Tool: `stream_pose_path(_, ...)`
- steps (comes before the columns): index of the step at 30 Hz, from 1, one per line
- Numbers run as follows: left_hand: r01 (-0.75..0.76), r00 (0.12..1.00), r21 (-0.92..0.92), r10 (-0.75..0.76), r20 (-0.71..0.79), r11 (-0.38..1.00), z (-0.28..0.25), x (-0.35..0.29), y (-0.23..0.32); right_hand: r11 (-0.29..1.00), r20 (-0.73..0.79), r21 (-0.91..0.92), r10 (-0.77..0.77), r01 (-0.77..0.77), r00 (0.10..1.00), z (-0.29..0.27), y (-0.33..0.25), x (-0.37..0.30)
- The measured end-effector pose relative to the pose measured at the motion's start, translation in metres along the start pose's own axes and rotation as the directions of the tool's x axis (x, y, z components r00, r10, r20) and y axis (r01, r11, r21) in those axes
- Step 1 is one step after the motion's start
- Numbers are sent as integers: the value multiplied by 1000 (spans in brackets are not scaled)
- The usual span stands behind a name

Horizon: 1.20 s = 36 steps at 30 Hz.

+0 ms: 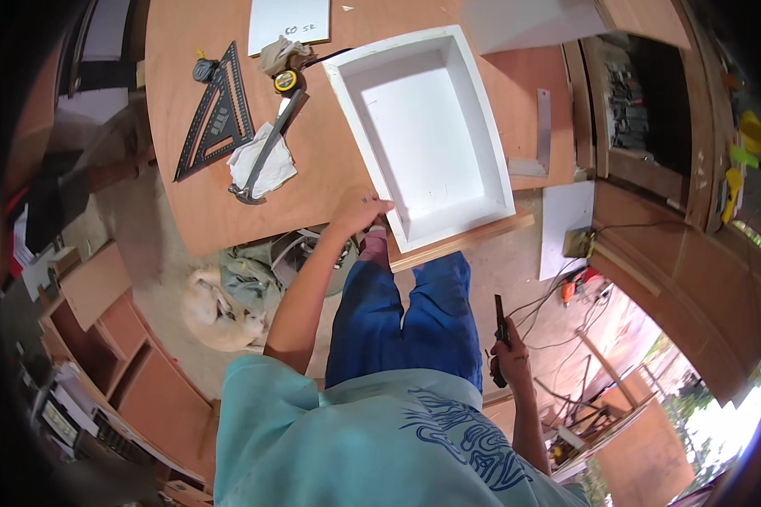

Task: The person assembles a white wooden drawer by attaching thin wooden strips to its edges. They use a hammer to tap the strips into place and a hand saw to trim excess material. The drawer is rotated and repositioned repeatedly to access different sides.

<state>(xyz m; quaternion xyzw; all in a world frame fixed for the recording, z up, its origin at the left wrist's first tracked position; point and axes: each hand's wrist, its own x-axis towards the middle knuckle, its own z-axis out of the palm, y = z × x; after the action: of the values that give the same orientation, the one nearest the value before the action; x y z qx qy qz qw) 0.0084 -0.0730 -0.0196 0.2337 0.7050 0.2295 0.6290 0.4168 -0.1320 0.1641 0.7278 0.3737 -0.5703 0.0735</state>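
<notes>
A white open-topped drawer box lies on the brown worktable, reaching to its front edge. My left hand is closed on the box's near left rim, thumb and fingers at the edge. Low on the right, away from the table, my right hand is wrapped around a black hand tool with a narrow flat end pointing up; its exact kind is unclear. Left of the box lie a claw hammer on a white cloth, a yellow-and-black tape measure and a black triangular square.
An L-shaped metal square rests right of the box. A white board lies at the table's far side. A pale dog is curled on the floor at left. An orange power tool and loose cables lie at right.
</notes>
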Motion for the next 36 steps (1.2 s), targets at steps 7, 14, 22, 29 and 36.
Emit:
stream_pose_path(7, -164, 711, 420, 402, -577, 893, 24, 2, 31, 975, -40, 183, 133, -124, 990, -25, 95, 22)
stream_pose_path(14, -206, 955, 950, 261, 143, 233, 125, 47, 30, 968, -3, 130, 217, -215, 976, -80, 132, 43)
stream_pose_path(22, -88, 915, 848, 379, -139, 523, 121, 28, 35, 960, -106, -189, -227, 205, 968, -165, 60, 108)
stream_pose_path(29, 93, 439, 122, 69, -896, 988, 99, -95, -47, 520, 127, -523, -737, 676, 664, -140, -104, 311)
stream_pose_path(36, 242, 440, -168, -262, -859, 956, 109, -86, -96, 494, -37, -699, -747, 517, 664, -50, -213, 394)
